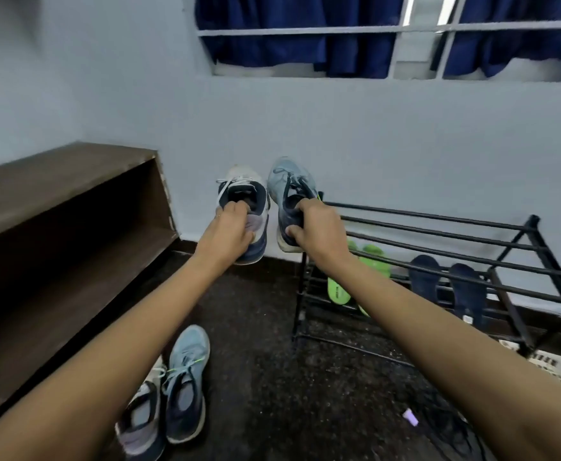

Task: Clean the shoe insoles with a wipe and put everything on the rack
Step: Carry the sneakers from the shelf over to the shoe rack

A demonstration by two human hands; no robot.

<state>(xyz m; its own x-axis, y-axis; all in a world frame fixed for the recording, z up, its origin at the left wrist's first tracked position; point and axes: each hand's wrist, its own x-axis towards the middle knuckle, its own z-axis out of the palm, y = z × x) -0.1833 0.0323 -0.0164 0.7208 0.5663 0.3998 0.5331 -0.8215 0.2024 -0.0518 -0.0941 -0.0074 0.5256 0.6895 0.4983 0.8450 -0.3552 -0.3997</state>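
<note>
The rack (pixel 438 242) is thin black metal tubing with a dull painted finish. The white shoe (pixel 244 191) and the pale blue shoe (pixel 287 176) both show woven mesh cloth uppers, cord laces and smooth rubbery soles. The green insoles (pixel 339 289) look like smooth foam, faintly shiny; the dark insoles (pixel 468 292) look matt and cloth-faced. The floor (pixel 265 327) is dark speckled stone, slightly rough. The shelf (pixel 73 194) is brown wood-grain laminate, matt. The curtain (pixel 272 24) is soft navy cloth.
</note>
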